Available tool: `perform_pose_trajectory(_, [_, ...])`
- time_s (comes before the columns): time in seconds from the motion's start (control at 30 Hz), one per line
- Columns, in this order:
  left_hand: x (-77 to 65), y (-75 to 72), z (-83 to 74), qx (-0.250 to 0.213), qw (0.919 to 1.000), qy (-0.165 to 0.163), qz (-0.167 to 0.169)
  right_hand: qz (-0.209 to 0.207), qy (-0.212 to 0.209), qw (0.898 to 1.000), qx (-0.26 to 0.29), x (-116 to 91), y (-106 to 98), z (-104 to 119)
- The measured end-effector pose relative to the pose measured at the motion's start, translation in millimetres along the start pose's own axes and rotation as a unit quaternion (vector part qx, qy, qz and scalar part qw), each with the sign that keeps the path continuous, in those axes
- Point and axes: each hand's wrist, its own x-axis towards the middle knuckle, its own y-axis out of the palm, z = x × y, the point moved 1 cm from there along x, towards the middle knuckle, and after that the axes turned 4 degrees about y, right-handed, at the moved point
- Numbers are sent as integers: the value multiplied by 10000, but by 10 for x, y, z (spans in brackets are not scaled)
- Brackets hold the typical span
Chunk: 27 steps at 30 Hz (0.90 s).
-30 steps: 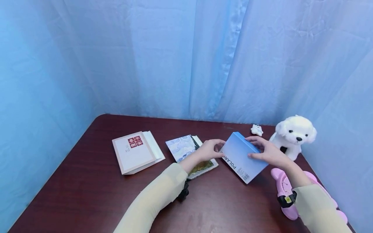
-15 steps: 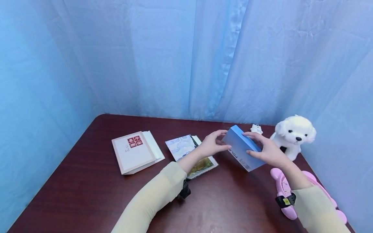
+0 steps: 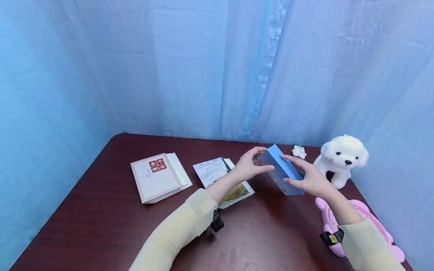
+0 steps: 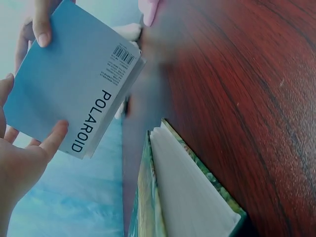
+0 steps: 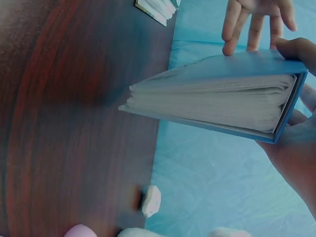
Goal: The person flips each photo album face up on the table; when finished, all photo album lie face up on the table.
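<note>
A blue photo album (image 3: 281, 169), lettered POLAROID (image 4: 89, 121) on its cover, is held raised and tilted over the table. My right hand (image 3: 313, 180) grips it by the spine, thumb on the front cover and the other fingers behind. My left hand (image 3: 247, 165) is at its opposite corner, with the thumb on the front cover (image 4: 59, 84) and fingers partly hidden beyond the edge. White pages (image 5: 212, 103) show between slightly spread covers in the right wrist view. Just left of it lies a second album (image 3: 211, 169) with a painted landscape cover.
A white album (image 3: 152, 184) with red characters lies farther left on the dark wooden table (image 3: 84, 210). To the right are a white plush dog (image 3: 344, 154), a small white charm (image 3: 299, 151) and a pink thing (image 3: 329, 210) with rounded lobes. Blue curtains hang behind.
The blue album has been lifted and tipped, so its front cover shows less in the head view and its spine side more. Both hands moved with it; the other things have stayed put.
</note>
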Motion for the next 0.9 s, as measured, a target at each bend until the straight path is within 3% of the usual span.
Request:
perform_pose_trajectory(0.4, [27, 49, -64, -490, 9954, 28, -823, -598, -148, 9969, 491, 12, 133, 67])
perform_pose_trajectory(0.63, [33, 48, -58, -1015, 9916, 80, -804, -533, -150, 9979, 327, 54, 226, 61])
perform_pose_trajectory(0.8, [37, 49, -82, -1930, 9788, -7, -693, -515, -66, 9983, 248, 68, 270, 83])
perform_pose_trajectory(0.9, [34, 42, -115, -2139, 9746, -142, -651, -435, -18, 9984, 372, 65, 284, 92])
